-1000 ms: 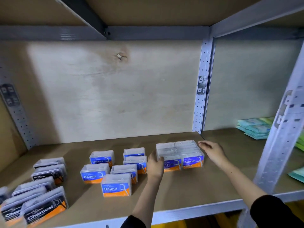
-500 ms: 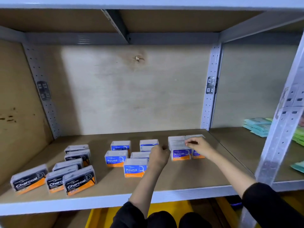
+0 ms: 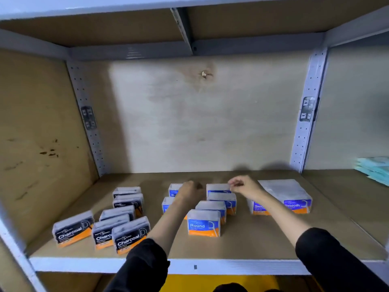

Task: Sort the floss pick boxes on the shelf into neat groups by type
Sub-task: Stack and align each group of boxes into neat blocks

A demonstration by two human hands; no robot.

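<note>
Three kinds of floss pick boxes stand on the wooden shelf (image 3: 248, 245). Several black Charcoal boxes (image 3: 130, 236) sit loosely at the left. Several blue Round boxes (image 3: 203, 224) fill the middle in two uneven columns. A tight block of Smooth boxes (image 3: 295, 204) stands at the right, partly behind my right forearm. My left hand (image 3: 190, 191) curls over the rear left Round box (image 3: 174, 189). My right hand (image 3: 245, 186) pinches the top right corner of the rear right Round box (image 3: 217, 188).
A perforated metal upright (image 3: 305, 133) divides this bay from the one to the right, where teal packets (image 3: 374, 169) are stacked. The white front rail (image 3: 210, 266) edges the shelf. Bare board lies behind the boxes up to the plywood back wall.
Both hands have left the Smooth block and moved left to the two rear Round boxes. The view has pulled back and shifted left.
</note>
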